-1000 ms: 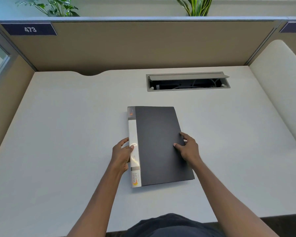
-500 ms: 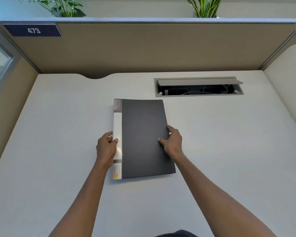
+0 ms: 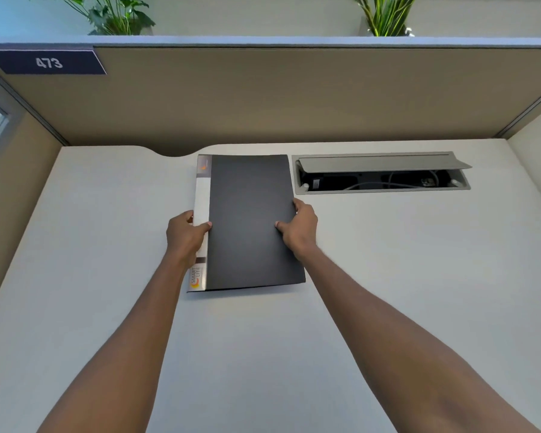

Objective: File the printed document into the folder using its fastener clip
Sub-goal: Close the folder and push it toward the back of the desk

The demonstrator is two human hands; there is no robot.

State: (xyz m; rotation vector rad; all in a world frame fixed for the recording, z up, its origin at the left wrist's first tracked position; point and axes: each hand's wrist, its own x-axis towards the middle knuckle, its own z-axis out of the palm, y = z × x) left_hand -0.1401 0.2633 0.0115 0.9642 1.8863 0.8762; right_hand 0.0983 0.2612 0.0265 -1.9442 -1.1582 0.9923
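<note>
Gripping the closed folder (image 3: 250, 220) by its edges, left hand (image 3: 185, 235) on the spine, right hand (image 3: 299, 228) opposite, both arms outstretched. Folder lies flat on the desk (image 3: 107, 245), now farther back beside the cable hatch (image 3: 381, 173).

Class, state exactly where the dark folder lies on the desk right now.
In the head view, the closed folder lies flat at the desk's far middle, just left of the open cable tray, gripped on both side edges.

One folder (image 3: 250, 220), two hands, two plants, one cable hatch (image 3: 381, 173).
</note>
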